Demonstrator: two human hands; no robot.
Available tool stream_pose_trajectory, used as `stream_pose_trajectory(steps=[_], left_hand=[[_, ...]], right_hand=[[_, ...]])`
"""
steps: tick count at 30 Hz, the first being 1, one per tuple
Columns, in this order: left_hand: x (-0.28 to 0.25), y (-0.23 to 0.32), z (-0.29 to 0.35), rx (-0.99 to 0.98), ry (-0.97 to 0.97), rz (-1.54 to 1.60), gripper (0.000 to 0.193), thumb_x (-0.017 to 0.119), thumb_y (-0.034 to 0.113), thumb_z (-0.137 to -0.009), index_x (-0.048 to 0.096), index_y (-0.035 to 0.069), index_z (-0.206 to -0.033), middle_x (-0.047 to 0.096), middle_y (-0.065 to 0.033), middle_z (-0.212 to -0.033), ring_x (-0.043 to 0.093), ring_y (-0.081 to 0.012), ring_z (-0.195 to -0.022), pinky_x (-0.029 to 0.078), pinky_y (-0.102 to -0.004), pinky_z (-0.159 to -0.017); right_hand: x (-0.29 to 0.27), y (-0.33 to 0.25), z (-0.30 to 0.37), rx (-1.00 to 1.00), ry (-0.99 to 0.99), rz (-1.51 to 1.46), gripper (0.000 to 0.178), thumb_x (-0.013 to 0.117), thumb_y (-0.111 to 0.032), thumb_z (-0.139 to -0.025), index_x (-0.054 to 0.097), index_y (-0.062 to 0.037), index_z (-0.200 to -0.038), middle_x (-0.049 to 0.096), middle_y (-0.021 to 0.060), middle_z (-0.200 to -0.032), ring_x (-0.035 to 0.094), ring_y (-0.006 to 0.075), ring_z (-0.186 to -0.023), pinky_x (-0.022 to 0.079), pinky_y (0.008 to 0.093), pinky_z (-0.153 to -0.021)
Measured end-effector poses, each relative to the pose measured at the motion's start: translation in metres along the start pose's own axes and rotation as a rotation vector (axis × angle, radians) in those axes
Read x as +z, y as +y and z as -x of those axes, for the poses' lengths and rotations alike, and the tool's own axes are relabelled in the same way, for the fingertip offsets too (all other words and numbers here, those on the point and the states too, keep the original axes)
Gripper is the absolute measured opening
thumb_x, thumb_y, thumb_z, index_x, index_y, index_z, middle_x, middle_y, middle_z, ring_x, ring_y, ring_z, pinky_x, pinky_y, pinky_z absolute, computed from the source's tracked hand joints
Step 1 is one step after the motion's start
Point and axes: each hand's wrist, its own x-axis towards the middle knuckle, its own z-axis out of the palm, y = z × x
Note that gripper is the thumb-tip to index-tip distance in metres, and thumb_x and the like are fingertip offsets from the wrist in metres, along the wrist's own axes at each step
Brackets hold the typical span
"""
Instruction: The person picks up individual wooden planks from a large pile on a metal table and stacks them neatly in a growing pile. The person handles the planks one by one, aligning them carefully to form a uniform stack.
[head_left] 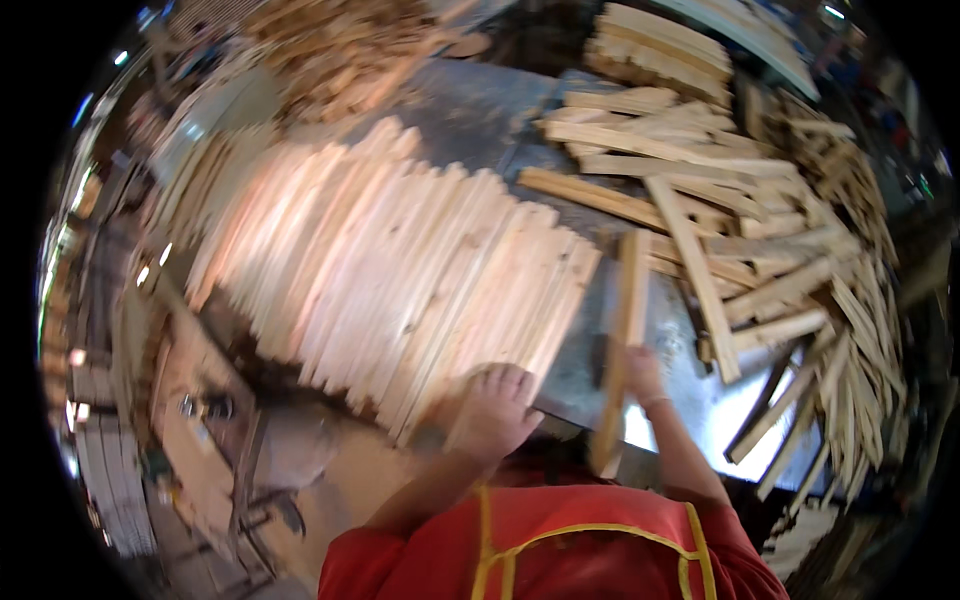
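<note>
Here, a worker's right hand [642, 374] grips a single plank [630, 295] that reaches past the near edge of a metal table [572, 388]. The left hand [497, 408], fingers laid out and clasping nothing visible, rests on the near end of a wide row of boards [400, 270]. Rightward sprawls a loose heap of sticks [775, 245]; a neat stack [660, 50] sits behind.

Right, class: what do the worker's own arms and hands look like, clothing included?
The left hand and right hand show no gloves. Both forearms are bare below red sleeves. The red apron has yellow trim.
</note>
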Motion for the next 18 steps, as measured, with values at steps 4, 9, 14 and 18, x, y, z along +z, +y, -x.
stream_pose_trajectory(steps=[4,9,14,18], left_hand=[[0.008,0.006,-0.012,0.005,-0.067,-0.002,0.083,0.076,0.052,-0.086,0.053,0.005,-0.150,0.051,-0.0151,-0.152,0.042,-0.0366,-0.145,0.028,-0.0553,-0.124],[0.010,0.020,-0.022,0.019,-0.176,-0.049,0.080,0.077,0.047,-0.082,0.055,0.003,-0.145,0.051,-0.0162,-0.151,0.041,-0.0377,-0.145,0.027,-0.0552,-0.125],[0.027,0.041,-0.030,-0.061,-0.149,-0.145,0.073,0.073,0.031,-0.081,0.054,0.003,-0.146,0.052,-0.0178,-0.149,0.042,-0.0387,-0.143,0.028,-0.0558,-0.124],[0.037,0.063,-0.034,0.011,-0.027,-0.281,0.073,0.071,0.035,-0.084,0.053,0.000,-0.145,0.054,-0.0210,-0.145,0.051,-0.0407,-0.133,0.040,-0.0550,-0.113]], right_hand=[[0.019,-0.104,-0.020,0.136,-0.331,-0.363,0.056,0.072,-0.046,-0.094,0.071,-0.0031,-0.131,0.077,0.0215,-0.115,0.072,0.0348,-0.108,0.055,0.0438,-0.098],[-0.081,-0.043,-0.060,0.083,0.382,0.401,0.066,0.084,-0.038,-0.082,0.060,-0.0077,-0.136,0.066,0.0194,-0.126,0.061,0.0420,-0.123,0.052,0.0475,-0.103],[-0.168,0.045,-0.031,0.377,0.231,0.436,0.049,0.075,-0.021,-0.082,0.056,-0.0052,-0.125,0.073,0.0208,-0.110,0.071,0.0432,-0.104,0.057,0.0511,-0.086],[-0.153,-0.020,0.043,0.219,-0.055,0.052,0.064,0.076,-0.037,-0.085,0.049,-0.0045,-0.134,0.072,0.0234,-0.105,0.070,0.0454,-0.104,0.057,0.0525,-0.090]])
